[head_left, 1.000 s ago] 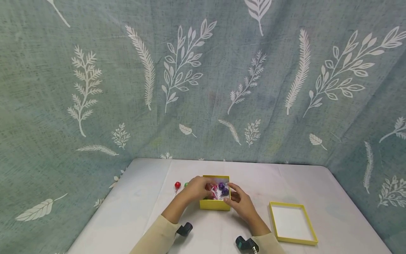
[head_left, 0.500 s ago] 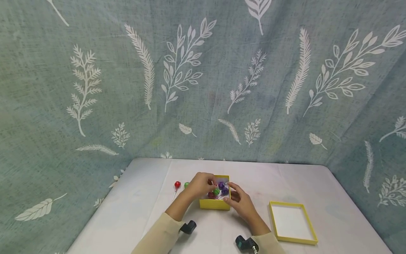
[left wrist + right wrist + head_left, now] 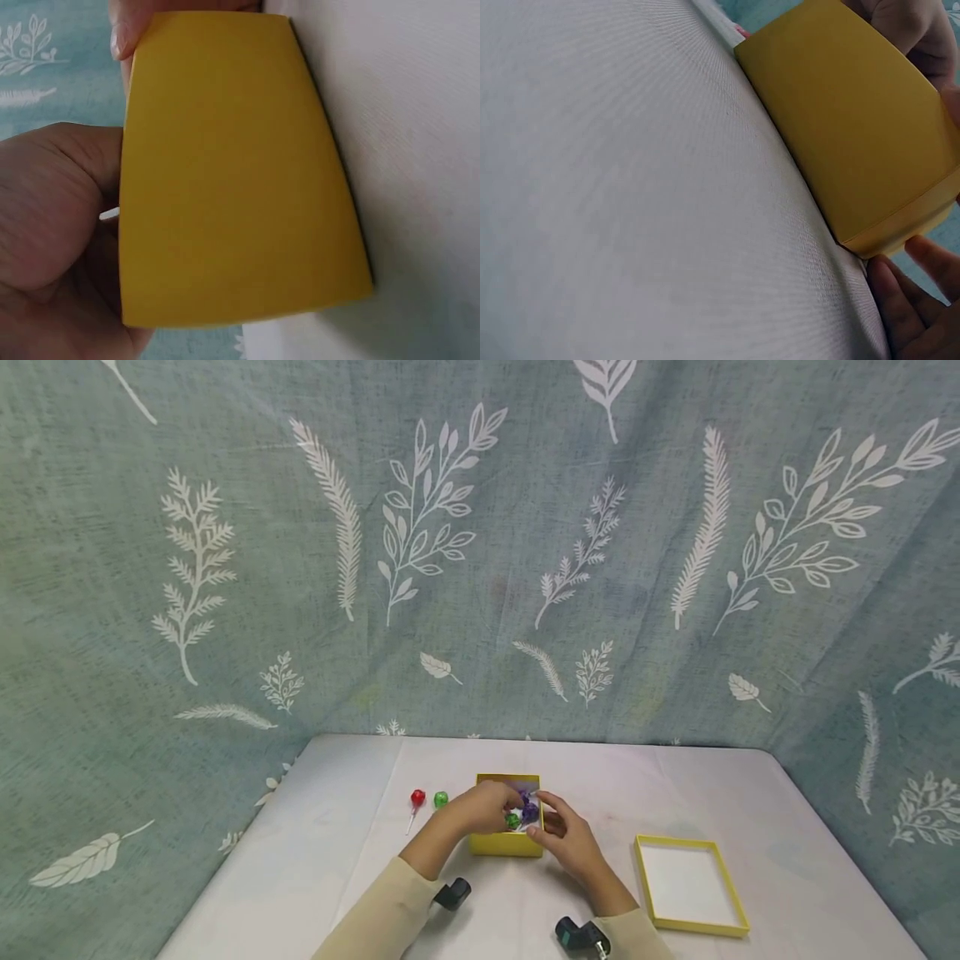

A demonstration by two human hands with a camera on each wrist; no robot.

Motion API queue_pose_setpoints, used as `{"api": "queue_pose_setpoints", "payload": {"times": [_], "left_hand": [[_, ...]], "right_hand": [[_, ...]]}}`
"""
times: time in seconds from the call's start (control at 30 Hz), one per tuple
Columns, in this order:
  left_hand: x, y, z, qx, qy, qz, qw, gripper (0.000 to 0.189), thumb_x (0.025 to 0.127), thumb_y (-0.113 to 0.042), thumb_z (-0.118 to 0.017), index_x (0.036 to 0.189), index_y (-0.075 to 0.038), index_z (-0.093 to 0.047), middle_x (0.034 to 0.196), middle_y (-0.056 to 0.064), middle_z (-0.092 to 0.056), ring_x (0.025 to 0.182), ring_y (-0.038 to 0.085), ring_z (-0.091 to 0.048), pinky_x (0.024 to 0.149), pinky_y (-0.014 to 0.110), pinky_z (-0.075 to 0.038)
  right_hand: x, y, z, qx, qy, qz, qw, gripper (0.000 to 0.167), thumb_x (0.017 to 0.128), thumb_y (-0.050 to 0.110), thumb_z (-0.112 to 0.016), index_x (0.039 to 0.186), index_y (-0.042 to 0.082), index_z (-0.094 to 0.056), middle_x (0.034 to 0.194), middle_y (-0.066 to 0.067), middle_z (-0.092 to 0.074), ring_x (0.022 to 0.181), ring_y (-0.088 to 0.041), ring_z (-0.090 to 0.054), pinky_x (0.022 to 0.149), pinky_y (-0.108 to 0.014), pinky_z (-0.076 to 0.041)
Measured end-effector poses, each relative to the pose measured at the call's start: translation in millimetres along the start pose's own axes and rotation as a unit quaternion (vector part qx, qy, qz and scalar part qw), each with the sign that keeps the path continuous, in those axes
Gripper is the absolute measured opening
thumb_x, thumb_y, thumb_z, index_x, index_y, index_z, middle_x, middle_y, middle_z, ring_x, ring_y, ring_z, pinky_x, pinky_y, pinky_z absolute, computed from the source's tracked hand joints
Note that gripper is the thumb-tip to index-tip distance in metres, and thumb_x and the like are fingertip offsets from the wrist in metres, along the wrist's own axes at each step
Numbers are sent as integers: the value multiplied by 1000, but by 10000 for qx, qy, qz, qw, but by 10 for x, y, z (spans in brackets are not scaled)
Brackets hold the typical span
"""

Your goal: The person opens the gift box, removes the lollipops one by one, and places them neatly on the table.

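An open yellow box (image 3: 506, 845) stands on the white table with wrapped lollipops inside. Purple lollipops (image 3: 529, 812) and a green lollipop (image 3: 513, 820) show between the hands. Over the box's left part, my left hand (image 3: 480, 807) reaches in, its fingertips hidden. In the left wrist view a short white stick (image 3: 109, 214) pokes out between that hand and the yellow wall (image 3: 232, 165); what the fingers hold is unclear. My right hand (image 3: 573, 839) holds the box's right side, its thumb by the near corner and fingers (image 3: 889, 289) against the end wall.
A red lollipop (image 3: 417, 797) and another green lollipop (image 3: 441, 798) lie left of the box. To the right rests a yellow-rimmed lid (image 3: 690, 927), white inside up. A leaf-patterned cloth (image 3: 480, 568) hangs behind the table.
My left hand shifted right and rose slightly, then dipped back into the box. The green lollipop in the box came into view beside the purple ones. The right hand stayed on the box.
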State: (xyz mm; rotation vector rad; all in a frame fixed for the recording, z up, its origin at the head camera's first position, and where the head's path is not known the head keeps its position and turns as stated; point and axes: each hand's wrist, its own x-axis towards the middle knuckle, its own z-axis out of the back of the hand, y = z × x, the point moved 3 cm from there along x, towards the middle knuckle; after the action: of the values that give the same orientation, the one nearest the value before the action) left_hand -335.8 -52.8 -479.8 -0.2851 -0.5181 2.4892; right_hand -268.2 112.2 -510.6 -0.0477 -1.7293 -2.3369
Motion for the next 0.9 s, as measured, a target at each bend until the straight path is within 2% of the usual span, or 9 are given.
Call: {"api": "queue_pose_setpoints", "payload": {"times": [0.1, 0.33, 0.43, 0.5, 0.67, 0.8, 0.9], "left_hand": [[12, -34, -17, 247, 202, -22, 9995, 32, 82, -5, -76, 113, -11, -73, 97, -6, -68, 86, 7, -60, 77, 27, -51], [27, -74, -26, 460, 517, 227, 9973, 32, 85, -3, -70, 115, -16, -73, 99, -6, -68, 78, 8, -56, 72, 29, -50], [43, -66, -12, 511, 569, 301, 9966, 32, 84, -2, -70, 112, -17, -75, 99, -6, -69, 77, 10, -56, 70, 29, -49], [51, -52, -2, 503, 510, 244, 9971, 32, 82, -1, -72, 110, -17, -75, 100, -6, -69, 80, 9, -57, 71, 28, -50], [79, -8, 41, 74, 205, -82, 9997, 33, 77, -2, -79, 108, -11, -75, 97, -7, -68, 81, 8, -59, 70, 26, -51], [50, 53, 99, -557, -4, -56, 9984, 37, 78, -1, -79, 114, -8, -71, 95, -6, -66, 76, 8, -58, 67, 26, -51], [34, 76, 137, -768, -160, -34, 9969, 41, 80, -3, -78, 119, -8, -69, 95, -6, -65, 75, 8, -59, 66, 26, -51]], "right_hand": [[1, -6, 1, 6, 41, -58, 10000, 61, 91, 19, -70, 145, 8, -44, 136, -28, -49, 118, -41, -55, 93, -47, -47], [1, 8, 4, -35, 54, -65, 10000, 61, 91, 20, -70, 145, 8, -44, 135, -28, -50, 118, -41, -55, 93, -48, -47], [0, 24, 5, -52, 17, -8, 10000, 61, 91, 20, -70, 145, 9, -44, 135, -28, -50, 118, -41, -55, 93, -49, -47], [-3, 30, 4, -54, 0, -2, 10000, 61, 90, 21, -70, 145, 9, -44, 135, -28, -50, 118, -41, -55, 94, -49, -47], [18, -31, 1, -62, -21, -60, 10000, 63, 90, 23, -71, 145, 10, -44, 135, -27, -51, 118, -40, -55, 94, -49, -47], [75, -191, -49, -25, -159, -108, 9998, 61, 90, 20, -71, 145, 13, -46, 135, -25, -52, 118, -40, -55, 94, -50, -46], [116, -327, -60, -17, -243, -130, 9996, 61, 89, 22, -72, 144, 18, -47, 135, -22, -53, 118, -38, -56, 94, -49, -47]]}}
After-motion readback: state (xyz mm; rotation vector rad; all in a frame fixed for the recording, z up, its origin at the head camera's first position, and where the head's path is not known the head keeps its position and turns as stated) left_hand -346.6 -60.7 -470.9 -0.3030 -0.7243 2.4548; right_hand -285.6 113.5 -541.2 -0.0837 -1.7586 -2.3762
